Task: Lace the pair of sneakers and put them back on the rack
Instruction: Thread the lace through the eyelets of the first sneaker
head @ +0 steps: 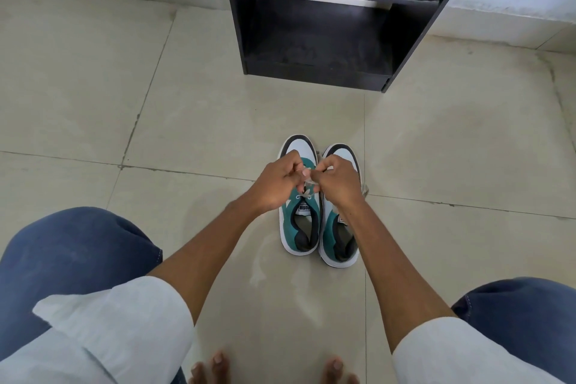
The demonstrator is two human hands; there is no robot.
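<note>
Head view, looking down at a tiled floor (218,121). We see the pair of sneakers standing side by side, touching, toes pointing toward the rack (330,25), which stands apart from them against the wall.

Both hands work over the left sneaker (300,212). The left hand (277,184) and the right hand (338,181) meet above its tongue, fingers curled narrow, each pinching a part of the pale lace (307,187). We cannot tell exactly which strand each hand holds, since the fingers cover it. Below the hands the lace crosses the upper eyelets, so we judge this shoe laced most of the way and now at the tightening or tying step.

The right sneaker (339,237) is largely hidden under the right wrist. A loose lace end (365,189) trails off its outer side onto the floor; whether this shoe is threaded at all, we cannot tell.

The shelves of the rack in view hold no shoes. Remaining, in our judgement: finish the knot on the left sneaker, lace or tie the right one, then lift both onto a shelf.
</note>
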